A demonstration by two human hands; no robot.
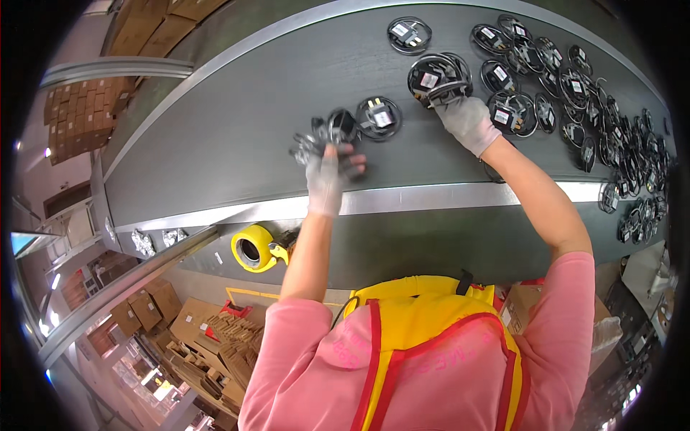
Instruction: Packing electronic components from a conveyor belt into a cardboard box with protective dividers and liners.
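Coiled black power adapters with plugs and pale labels lie on the dark conveyor belt (237, 136). My right hand (468, 123), in a thin whitish glove with bare-looking fingertips hidden, is closed on the lower edge of a bunch of coiled adapters (430, 79). My gloved left hand (327, 179) is smeared by motion at the near side of the belt. Its fingers are partly curled around a blurred bunch of coiled cords (316, 140), which smears along with it. A single coiled adapter (379, 118) rests sharply visible just right of that bunch.
More coiled adapters (575, 86) are heaped along the belt's right side; one adapter (410, 36) lies at the far edge. A metal rail (402, 200) borders the near side. A yellow tape dispenser (253, 248) sits by my left forearm. Cardboard boxes (93, 108) are stacked at left.
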